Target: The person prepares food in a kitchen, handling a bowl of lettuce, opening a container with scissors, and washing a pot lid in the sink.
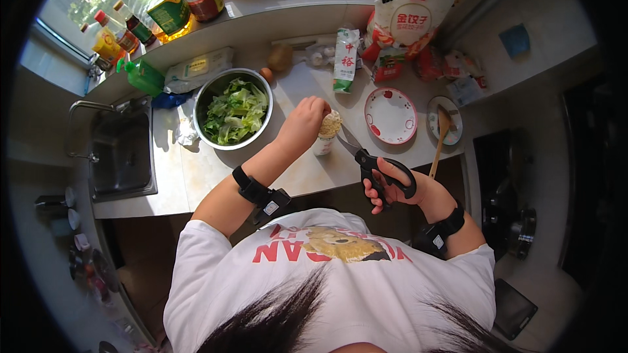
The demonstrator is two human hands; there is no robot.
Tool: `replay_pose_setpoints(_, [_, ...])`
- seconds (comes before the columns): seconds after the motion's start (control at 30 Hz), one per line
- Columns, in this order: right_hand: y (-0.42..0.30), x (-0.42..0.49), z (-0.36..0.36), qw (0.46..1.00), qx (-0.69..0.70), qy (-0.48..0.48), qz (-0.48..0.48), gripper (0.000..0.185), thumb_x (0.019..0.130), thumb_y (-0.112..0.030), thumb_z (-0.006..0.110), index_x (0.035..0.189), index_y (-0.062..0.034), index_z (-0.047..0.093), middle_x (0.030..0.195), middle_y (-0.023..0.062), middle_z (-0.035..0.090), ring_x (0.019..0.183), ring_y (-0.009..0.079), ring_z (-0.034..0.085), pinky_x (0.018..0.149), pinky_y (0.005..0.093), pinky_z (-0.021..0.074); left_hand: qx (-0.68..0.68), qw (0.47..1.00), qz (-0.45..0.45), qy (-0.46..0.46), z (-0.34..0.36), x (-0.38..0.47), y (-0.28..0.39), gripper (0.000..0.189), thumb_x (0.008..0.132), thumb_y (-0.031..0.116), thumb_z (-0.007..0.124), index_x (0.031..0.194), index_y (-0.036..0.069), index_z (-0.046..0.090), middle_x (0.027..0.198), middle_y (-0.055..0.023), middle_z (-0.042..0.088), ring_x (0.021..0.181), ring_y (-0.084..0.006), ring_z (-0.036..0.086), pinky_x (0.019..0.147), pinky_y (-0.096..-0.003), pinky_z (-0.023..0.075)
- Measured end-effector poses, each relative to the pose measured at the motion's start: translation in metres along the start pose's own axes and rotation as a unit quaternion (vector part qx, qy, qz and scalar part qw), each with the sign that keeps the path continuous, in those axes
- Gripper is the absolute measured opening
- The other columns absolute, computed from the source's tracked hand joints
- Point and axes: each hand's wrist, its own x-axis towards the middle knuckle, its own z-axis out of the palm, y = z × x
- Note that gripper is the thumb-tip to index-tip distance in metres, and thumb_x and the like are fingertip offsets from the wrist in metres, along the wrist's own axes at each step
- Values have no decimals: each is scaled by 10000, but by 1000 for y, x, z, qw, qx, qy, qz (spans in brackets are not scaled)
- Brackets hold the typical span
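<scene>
My left hand (312,118) pinches the top edge of a small cylindrical package (323,145), with pale yellowish contents visible at its upper end. In my right hand (392,187) are black-handled scissors (365,159); their blades are parted a little and their tips lie close to the package's right side. Left of my left hand is a steel bowl (197,122) of torn lettuce leaves (235,110). A white plate with a pink rim (391,115) lies beyond the scissors to the right. Part of the blades is hidden beside the package.
A brown egg (266,75) rests by the bowl. Further back stand a noodle package (346,61) and a large flour bag (411,22). On the right, a wooden spatula (440,132) lies across a small plate (456,130). The sink (122,152) is at the left; oil bottles (164,7) line the sill.
</scene>
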Motion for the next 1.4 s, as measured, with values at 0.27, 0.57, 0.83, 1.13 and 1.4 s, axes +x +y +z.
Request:
replay_pose_setpoints(0.27, [-3,29,6,997,72,-13,-18,618,853,-649,407,891,-49,548,758,36,521,655,169,534,708,379,534,8,1000,22,-13,1,-8,5,188,728,-7,511,911,33,498,876,-107,514,873,-298,512,738,-361,452])
replay_pose_setpoints(0.57, [-2,39,-4,997,68,-44,-18,615,834,-689,387,812,-89,516,679,-2,491,581,127,500,538,277,468,-1,999,34,0,2,-13,3,187,723,-15,505,906,23,496,883,-117,514,878,-303,509,752,-361,447])
replay_pose_setpoints(0.83, [-8,32,30,991,127,7,-45,641,799,-721,409,778,-87,498,620,-16,451,489,102,438,447,240,409,-21,999,9,27,5,-12,3,175,721,-33,499,889,15,486,864,-130,514,855,-312,513,739,-365,443])
replay_pose_setpoints(1.13, [-5,34,12,992,115,-20,-47,656,782,-738,411,780,-88,499,630,-11,453,485,99,418,448,238,401,-21,999,-10,49,8,-8,0,128,760,-31,506,878,13,484,834,-131,522,827,-315,528,714,-375,449])
replay_pose_setpoints(1.4, [-6,32,21,985,151,-63,-48,664,769,-752,408,802,-95,499,659,-8,464,556,117,457,528,274,429,-45,996,-45,62,11,-3,-1,36,832,14,504,864,14,489,829,-146,531,828,-327,550,720,-384,449])
